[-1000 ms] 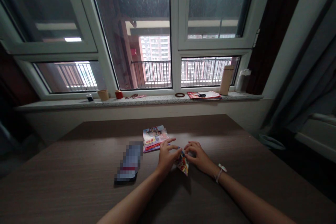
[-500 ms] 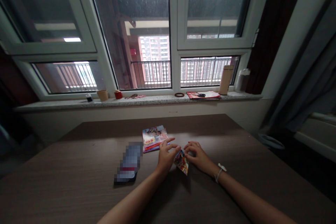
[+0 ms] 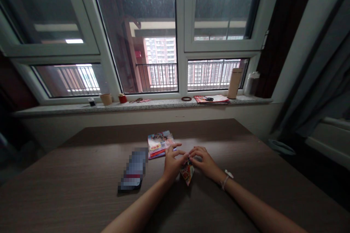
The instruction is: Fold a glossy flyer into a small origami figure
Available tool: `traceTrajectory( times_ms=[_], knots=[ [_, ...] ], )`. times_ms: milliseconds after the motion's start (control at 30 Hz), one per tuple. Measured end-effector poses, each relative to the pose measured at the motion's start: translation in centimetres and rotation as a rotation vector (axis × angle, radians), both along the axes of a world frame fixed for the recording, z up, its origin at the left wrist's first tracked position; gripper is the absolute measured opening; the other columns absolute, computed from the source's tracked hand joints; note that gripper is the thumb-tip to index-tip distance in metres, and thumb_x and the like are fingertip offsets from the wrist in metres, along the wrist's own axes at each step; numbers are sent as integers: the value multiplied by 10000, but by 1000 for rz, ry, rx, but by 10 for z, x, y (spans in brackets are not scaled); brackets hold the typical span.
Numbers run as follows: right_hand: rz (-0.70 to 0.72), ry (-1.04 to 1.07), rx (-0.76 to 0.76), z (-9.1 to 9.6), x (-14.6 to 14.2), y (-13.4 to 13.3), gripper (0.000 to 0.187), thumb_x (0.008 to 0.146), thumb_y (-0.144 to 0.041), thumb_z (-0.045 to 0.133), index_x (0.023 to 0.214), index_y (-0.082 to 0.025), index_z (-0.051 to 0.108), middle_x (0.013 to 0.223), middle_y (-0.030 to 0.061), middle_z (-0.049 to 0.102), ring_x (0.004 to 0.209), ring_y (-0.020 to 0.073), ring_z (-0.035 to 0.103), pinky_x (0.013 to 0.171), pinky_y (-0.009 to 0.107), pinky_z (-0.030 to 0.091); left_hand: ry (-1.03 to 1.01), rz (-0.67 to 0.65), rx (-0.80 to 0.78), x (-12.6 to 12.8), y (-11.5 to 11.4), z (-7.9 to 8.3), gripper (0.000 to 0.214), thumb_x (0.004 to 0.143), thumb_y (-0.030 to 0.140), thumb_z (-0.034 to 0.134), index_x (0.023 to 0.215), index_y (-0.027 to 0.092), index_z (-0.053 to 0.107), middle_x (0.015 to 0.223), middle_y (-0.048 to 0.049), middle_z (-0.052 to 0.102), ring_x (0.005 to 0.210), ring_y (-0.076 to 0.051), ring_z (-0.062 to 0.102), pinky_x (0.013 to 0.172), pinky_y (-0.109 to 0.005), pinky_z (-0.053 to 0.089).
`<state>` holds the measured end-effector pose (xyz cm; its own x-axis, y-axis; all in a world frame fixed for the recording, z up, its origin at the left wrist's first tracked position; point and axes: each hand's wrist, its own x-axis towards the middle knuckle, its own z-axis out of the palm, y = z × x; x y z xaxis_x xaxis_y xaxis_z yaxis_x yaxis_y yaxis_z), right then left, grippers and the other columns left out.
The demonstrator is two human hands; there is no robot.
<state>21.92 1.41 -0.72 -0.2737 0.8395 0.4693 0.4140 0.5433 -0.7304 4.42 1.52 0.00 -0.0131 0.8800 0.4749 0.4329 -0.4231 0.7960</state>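
Observation:
A small folded piece of colourful printed paper (image 3: 187, 173) is pinched along its upper edge, its pointed end hanging toward me just over the table. My left hand (image 3: 173, 164) grips its upper left side between thumb and fingers, with the index finger stretched out. From the other side my right hand (image 3: 203, 162) is closed on the top of the paper, its fingertips close to the left thumb. Part of the paper's upper edge is hidden by the fingers. Behind my left hand lies a stack of printed leaflets (image 3: 159, 142).
A blurred-out phone-like object (image 3: 133, 171) lies on the brown table (image 3: 90, 174), left of my arms. On the windowsill (image 3: 161, 105) stand a paper cup (image 3: 106, 99), a red spool (image 3: 123, 98), a brown ring (image 3: 186, 98), scissors (image 3: 209, 99) on papers and a tan bottle (image 3: 234, 83).
My right hand has moved left, closer to my left hand. The folded paper has turned so that its point now faces more straight toward me.

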Motion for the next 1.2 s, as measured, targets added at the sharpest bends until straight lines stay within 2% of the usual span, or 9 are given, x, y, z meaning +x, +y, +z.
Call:
traceTrajectory(
  times_ms=[267, 433, 633, 800, 967, 1200],
  knots=[
    [-4, -52, 9, -8, 2, 3, 46, 805, -244, 619, 767, -232, 642, 983, 25, 647, 1112, 214, 464, 1018, 383, 320, 5, 17, 37, 0, 1, -3, 87, 746, 292, 695, 691, 248, 747, 1115, -46, 611, 1123, -264, 489, 1008, -442, 353],
    [-3, -123, -14, -8, 4, 1, 43, 803, -233, 623, 771, -232, 652, 980, 30, 630, 1103, 215, 454, 1017, 380, 334, -52, 47, 48, -3, 6, -7, 130, 765, 326, 676, 697, 242, 748, 1084, -51, 615, 1102, -259, 510, 1008, -442, 347],
    [-16, -196, -10, -8, 8, 2, 45, 805, -246, 629, 789, -244, 671, 1006, 35, 623, 1144, 229, 422, 1035, 396, 326, -150, 64, 35, -5, 12, -14, 162, 751, 369, 689, 733, 224, 758, 1065, -68, 614, 1078, -245, 532, 969, -388, 395],
    [-33, -188, -11, -7, 10, 1, 57, 820, -249, 615, 797, -241, 667, 1030, 44, 607, 1164, 231, 414, 1046, 405, 321, -91, 55, 46, -4, 10, -13, 135, 749, 363, 690, 720, 248, 755, 1065, -51, 624, 1079, -252, 523, 963, -412, 399],
    [-36, -142, 2, -7, 12, 2, 90, 840, -286, 588, 797, -240, 652, 1038, 45, 604, 1131, 223, 439, 1025, 398, 338, -97, 36, 16, -5, 9, -9, 133, 744, 358, 689, 727, 242, 751, 1057, -58, 621, 1063, -250, 528, 917, -388, 430],
    [-138, -74, 6, -10, 31, 13, 112, 830, -296, 545, 779, -228, 619, 1016, 48, 625, 1082, 222, 477, 1009, 410, 346, -65, 11, -6, -7, 11, -11, 193, 754, 350, 678, 904, 254, 751, 1095, -62, 619, 1099, -243, 520, 957, -390, 414]
  ],
)
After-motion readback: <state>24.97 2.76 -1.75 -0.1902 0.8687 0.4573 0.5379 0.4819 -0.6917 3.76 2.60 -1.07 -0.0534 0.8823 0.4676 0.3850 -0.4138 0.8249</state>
